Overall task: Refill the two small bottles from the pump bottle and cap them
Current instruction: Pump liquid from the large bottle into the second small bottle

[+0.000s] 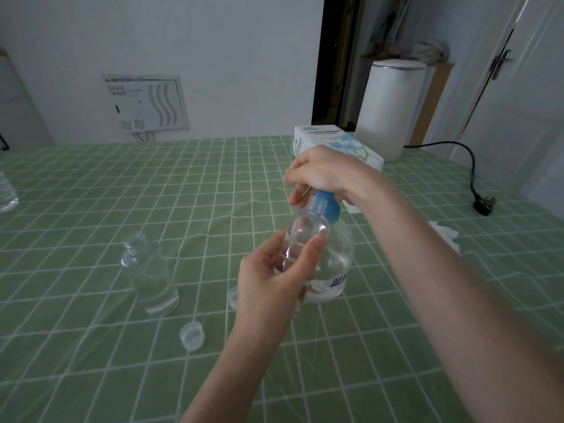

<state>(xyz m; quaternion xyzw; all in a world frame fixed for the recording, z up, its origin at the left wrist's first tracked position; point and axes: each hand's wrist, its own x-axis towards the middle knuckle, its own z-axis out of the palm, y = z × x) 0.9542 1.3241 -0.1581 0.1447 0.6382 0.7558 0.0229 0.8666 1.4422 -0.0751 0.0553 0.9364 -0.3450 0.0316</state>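
Lying nearest on the green checked counter (91, 377), at about 7 o'clock from the hands, is a loose clear cap (191, 335). The left hand (274, 279) grips a small bottle (305, 236) between thumb and curled fingers, tilted, its open neck close against the blue pump head (328, 209). A second cap (233, 297) peeks out at 9 o'clock of that hand, partly hidden. The second small bottle (149, 270) stands uncapped farther out at 9 o'clock, well apart. Behind the held bottle the pump bottle (338, 264) stands on the counter, part full. The right hand (323, 172) curls over its pump head from above. At 12 o'clock, a tissue box (320, 135) sits behind that hand.
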